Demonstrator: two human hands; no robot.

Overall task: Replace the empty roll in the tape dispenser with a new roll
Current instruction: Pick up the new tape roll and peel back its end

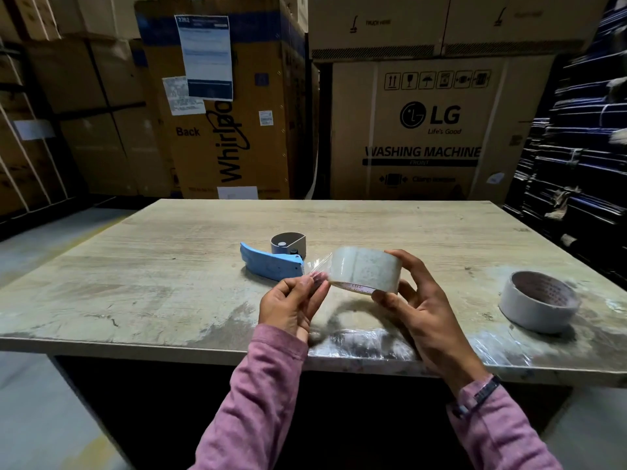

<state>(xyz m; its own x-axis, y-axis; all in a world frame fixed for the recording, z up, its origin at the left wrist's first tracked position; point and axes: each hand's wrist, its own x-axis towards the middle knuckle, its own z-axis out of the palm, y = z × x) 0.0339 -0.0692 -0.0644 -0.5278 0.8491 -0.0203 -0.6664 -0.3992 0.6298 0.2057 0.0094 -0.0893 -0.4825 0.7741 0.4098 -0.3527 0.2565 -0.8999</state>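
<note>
A roll of clear tape (364, 269) is held above the table's near edge. My right hand (419, 300) grips the roll from the right, thumb below and fingers over the top. My left hand (293, 303) pinches the peeled free end of the tape (317, 266), which stretches left from the roll. Just behind my left hand the blue-handled tape dispenser (271, 262) lies on the wooden table (169, 266), its grey roll holder (289, 244) holding no tape. A second roll with a white core (539, 301) lies flat at the right.
Large cardboard appliance boxes (417, 130) stand close behind the table. Dark stacked goods (576, 164) line the right side. Strips of clear film (366, 344) cling to the table's front edge. Grey floor shows at the left.
</note>
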